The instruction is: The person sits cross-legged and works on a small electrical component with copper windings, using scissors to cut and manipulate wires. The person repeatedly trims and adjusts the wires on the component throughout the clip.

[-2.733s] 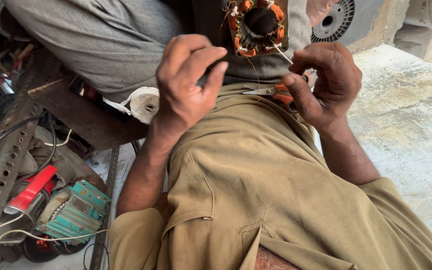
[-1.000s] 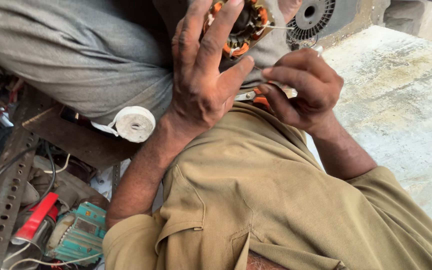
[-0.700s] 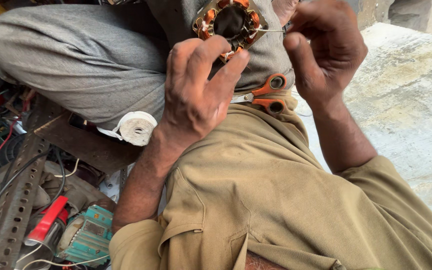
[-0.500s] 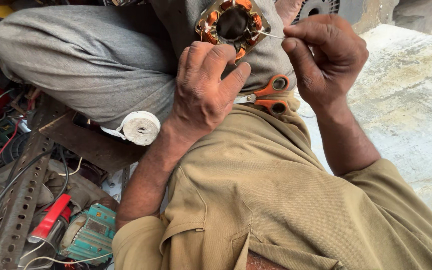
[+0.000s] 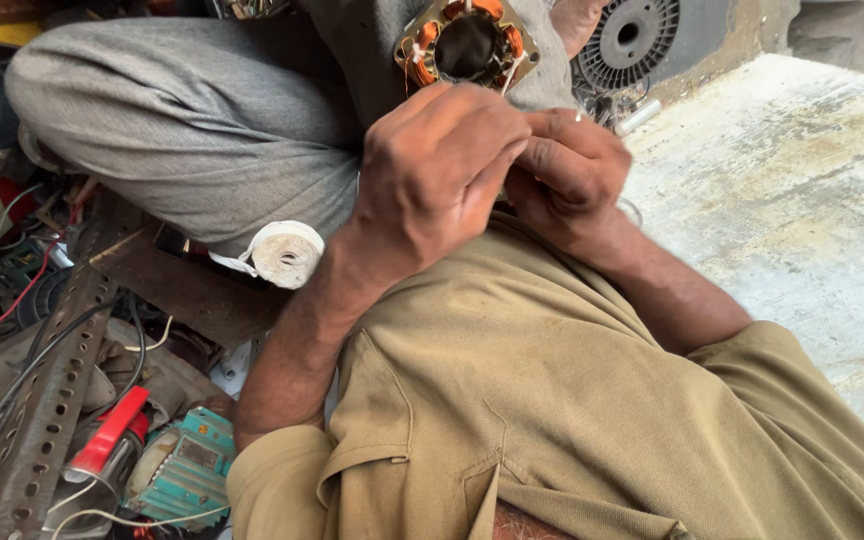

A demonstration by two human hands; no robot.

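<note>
Below motor stator (image 5: 467, 45), both hands (image 5: 497, 170) meet, fingers pinched.

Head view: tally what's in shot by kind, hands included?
Hands: 2, left hand and right hand
Motor stator with copper windings: 1
White tape roll: 1
Black fan wheel: 1
Perforated angle bar: 1
Total: 6

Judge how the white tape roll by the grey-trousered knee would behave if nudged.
The white tape roll probably weighs little, being small with a hollow core. Standing on edge, it could roll. Its loose tail would likely flop and drag.
</note>
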